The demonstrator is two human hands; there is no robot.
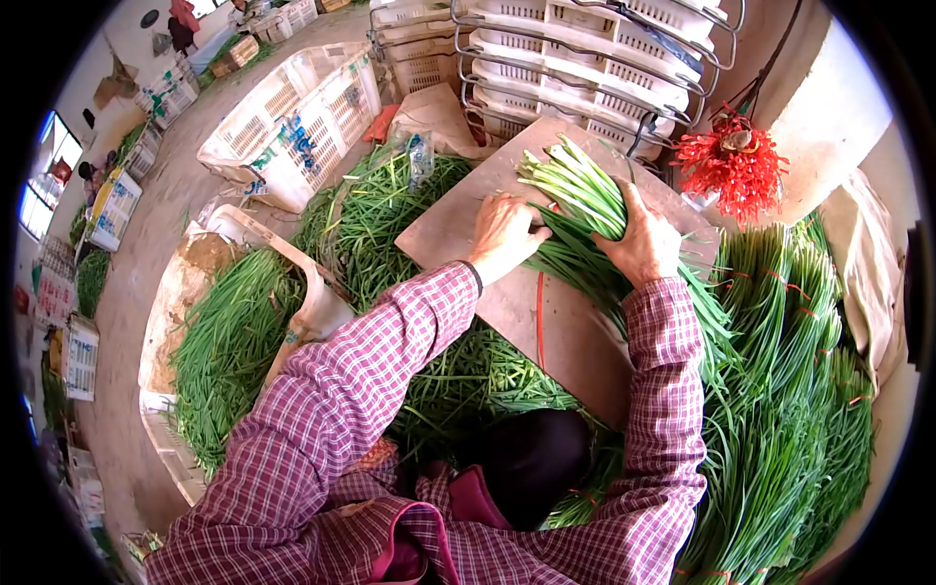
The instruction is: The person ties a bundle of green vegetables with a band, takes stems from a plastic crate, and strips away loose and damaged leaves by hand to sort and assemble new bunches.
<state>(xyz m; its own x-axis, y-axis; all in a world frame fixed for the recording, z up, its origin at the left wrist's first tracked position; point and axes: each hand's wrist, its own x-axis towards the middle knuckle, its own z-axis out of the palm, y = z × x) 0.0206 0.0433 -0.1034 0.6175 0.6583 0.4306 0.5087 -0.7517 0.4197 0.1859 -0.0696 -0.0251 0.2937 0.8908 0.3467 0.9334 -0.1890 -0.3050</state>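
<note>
A bunch of garlic chives [575, 185] lies on a tilted board [448, 229], pale stem ends pointing away from me and green leaves trailing toward my right sleeve. My right hand [643, 237] is wrapped round its right side, thumb along the stems. At the left side of the bunch, my left hand [502, 234] has its fingers curled in. Whatever they pinch is hidden, though a bit of red shows beside them at the bunch. One red tie [540, 317] lies on the board nearer to me.
Tied chive bunches [780, 331] are heaped at my right, below a hanging cluster of red ties [731, 166]. Loose chives [390, 214] lie left of the board. A crate [156, 390] holds more chives. Stacked white crates [585, 58] stand behind; another white crate [292, 117] sits on the floor.
</note>
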